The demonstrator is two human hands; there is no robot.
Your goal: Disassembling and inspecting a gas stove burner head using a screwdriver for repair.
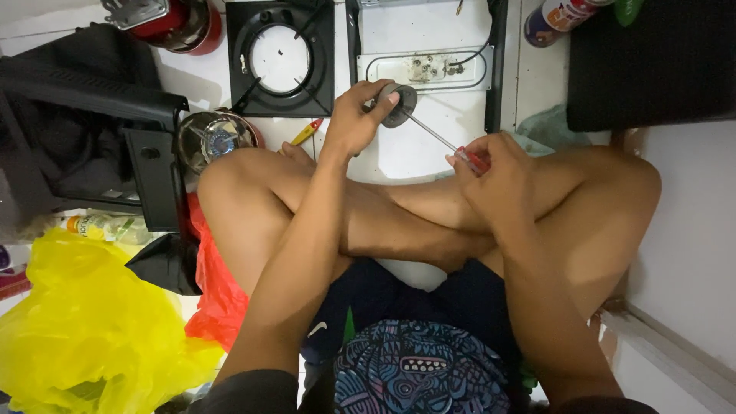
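I sit cross-legged on a white floor. My left hand [355, 121] grips a round dark metal disc [402, 105] held just above the floor. My right hand [494, 172] holds a red-handled screwdriver [441, 139], its thin shaft angled up-left with the tip at the disc's centre. Beyond the disc lies a white metal panel [425, 69] with a small terminal block and black wires.
A black square burner frame with a round opening [280, 57] lies at the top centre. A steel pot [216, 138] sits by my left knee, a yellow-red tool [306, 132] beside it. Yellow [84, 322] and red plastic bags lie left. A black case [659, 61] is top right.
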